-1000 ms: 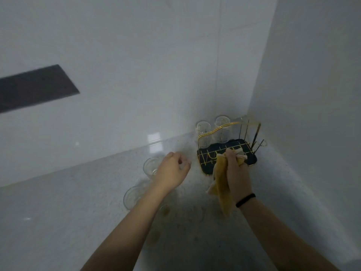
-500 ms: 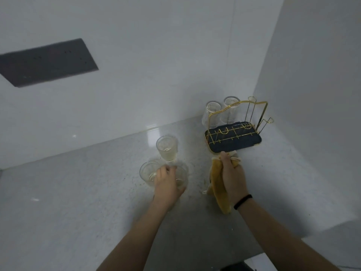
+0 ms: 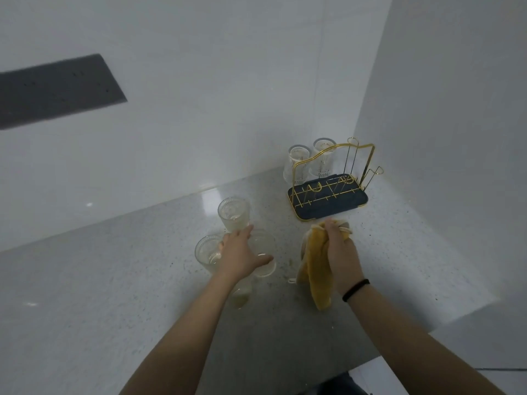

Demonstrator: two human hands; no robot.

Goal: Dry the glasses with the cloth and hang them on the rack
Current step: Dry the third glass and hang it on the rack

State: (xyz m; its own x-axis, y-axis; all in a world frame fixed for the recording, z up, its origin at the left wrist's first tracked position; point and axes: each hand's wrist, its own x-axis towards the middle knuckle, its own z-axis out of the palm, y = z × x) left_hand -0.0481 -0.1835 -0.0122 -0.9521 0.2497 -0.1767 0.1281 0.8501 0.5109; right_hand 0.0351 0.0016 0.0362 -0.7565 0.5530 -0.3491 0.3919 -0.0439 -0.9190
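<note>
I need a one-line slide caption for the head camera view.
Left hand grasps a glass on the counter; right hand holds a yellow cloth near the rack.

yellow cloth, gold rack, ribbed clear glasses

No readable text, label or number anywhere.

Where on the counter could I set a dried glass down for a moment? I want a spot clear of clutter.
The broad stretch of counter left of the glasses is bare, as is the strip between the rack and the right wall. It is crowded around the left hand among the glasses, and tight between the right hand with the cloth and the rack.
</note>
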